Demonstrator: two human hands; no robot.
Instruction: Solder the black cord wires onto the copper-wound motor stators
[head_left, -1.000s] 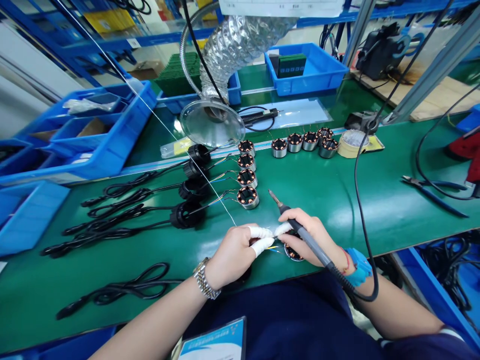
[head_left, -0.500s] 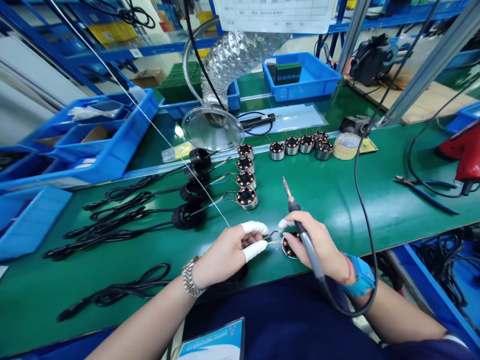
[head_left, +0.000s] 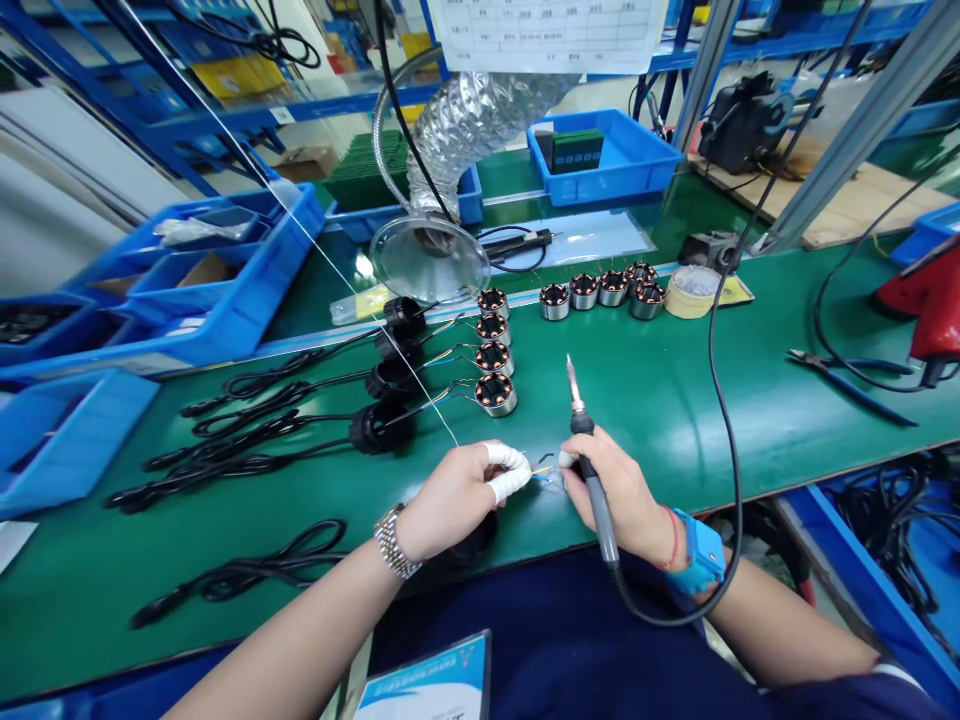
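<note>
My left hand (head_left: 457, 500), with white finger cots on the fingertips, pinches the thin wires (head_left: 541, 471) of a cable; yellow, blue and black ends stick out to the right. A thin pale strand (head_left: 330, 262) runs down from above to this hand. In my right hand (head_left: 622, 490) is a soldering iron (head_left: 589, 450), its tip pointing up and away from the wires. The right thumb and a covered fingertip close together near the wire ends. Whatever lies behind those fingers is hidden. A black round cap (head_left: 474, 538) sits partly under my left hand.
Several wired motor stators (head_left: 495, 394) stand in a column, joined to black caps (head_left: 375, 428) and cords. Loose stators (head_left: 555, 302) stand behind, near a tape roll (head_left: 691, 291). Pliers (head_left: 847, 385) lie right. A fume hood (head_left: 431, 260) hangs over the back; blue bins (head_left: 225, 310) stand left.
My hands have shifted slightly, and the iron stands more upright. The stator visible by my right fingers before is now hidden. The wire ends are closer to the right fingertips.
</note>
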